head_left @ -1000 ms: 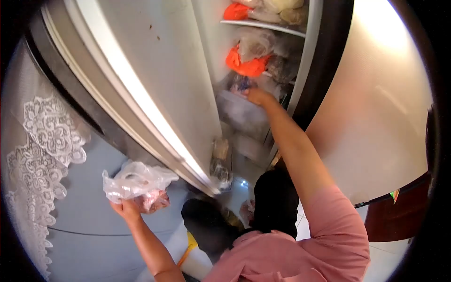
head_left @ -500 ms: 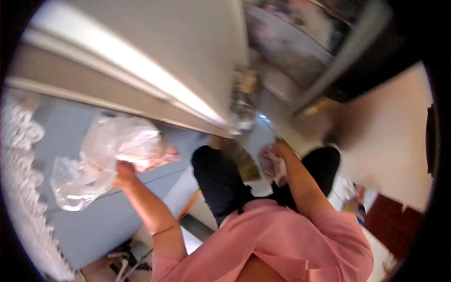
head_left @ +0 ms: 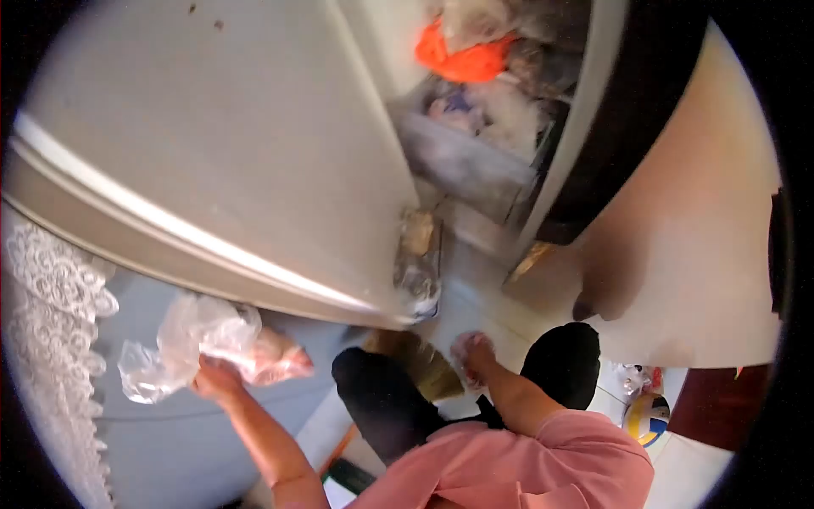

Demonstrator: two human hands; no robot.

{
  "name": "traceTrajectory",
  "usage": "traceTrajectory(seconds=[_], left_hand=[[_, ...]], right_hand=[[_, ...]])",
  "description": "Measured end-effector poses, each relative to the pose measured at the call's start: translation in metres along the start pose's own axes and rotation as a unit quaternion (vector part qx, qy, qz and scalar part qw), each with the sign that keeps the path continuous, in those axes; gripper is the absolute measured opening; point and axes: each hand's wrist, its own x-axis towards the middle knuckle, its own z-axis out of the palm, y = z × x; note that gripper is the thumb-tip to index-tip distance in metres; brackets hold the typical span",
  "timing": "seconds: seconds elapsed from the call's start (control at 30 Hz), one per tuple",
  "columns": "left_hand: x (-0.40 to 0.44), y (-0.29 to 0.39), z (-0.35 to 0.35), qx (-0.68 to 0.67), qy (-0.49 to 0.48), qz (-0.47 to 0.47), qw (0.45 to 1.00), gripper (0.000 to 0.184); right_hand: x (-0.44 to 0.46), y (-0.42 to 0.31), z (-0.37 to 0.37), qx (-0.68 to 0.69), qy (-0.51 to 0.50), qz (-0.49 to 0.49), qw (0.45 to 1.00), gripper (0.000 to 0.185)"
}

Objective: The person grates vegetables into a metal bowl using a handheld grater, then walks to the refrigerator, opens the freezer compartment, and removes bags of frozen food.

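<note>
My left hand [head_left: 218,378] is closed on a clear plastic bag [head_left: 222,329] with pink, raw-looking meat [head_left: 273,358] at its right end. It is held over a blue-grey surface on the left. My right hand [head_left: 480,355] is between my knees, its fingers closed around a small clear bag with reddish contents [head_left: 462,349]. That bag is partly covered by my fingers, and its exact contents cannot be made out.
A large pale door [head_left: 254,153] stands open ahead. Beyond it is a freezer compartment with a drawer [head_left: 466,165] full of bags and an orange bag [head_left: 462,55] above. Broom bristles [head_left: 434,369] lie near my left knee. A ball [head_left: 648,419] is at right, lace [head_left: 64,314] at left.
My view has tilted up, so the freezer drawer and orange bag show more clearly. Both hands keep their bags. My right hand's bag now shows less, more hidden by the hand.
</note>
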Motion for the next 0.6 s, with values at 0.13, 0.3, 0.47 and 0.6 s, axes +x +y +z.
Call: traceTrajectory(seconds=[0.13,0.3,0.47,0.6], left_hand=[[0.019,-0.008,-0.016,-0.038,0.015,0.086,0.995,0.006],[0.024,-0.017,-0.027,-0.04,-0.023,0.07,0.996,0.008],[0.022,-0.032,-0.031,-0.079,-0.089,0.06,0.991,0.015],[0.024,-0.035,-0.035,0.1,-0.121,0.269,0.95,0.028]], right_hand=[[0.02,0.023,0.03,-0.038,-0.052,-0.005,0.998,0.047],[0.136,0.127,0.118,-0.183,0.025,-0.435,0.881,0.043],[0.006,-0.06,-0.087,-0.074,-0.239,-0.23,0.94,0.043],[-0.084,-0.145,-0.223,0.243,-0.177,-0.261,0.917,0.018]])
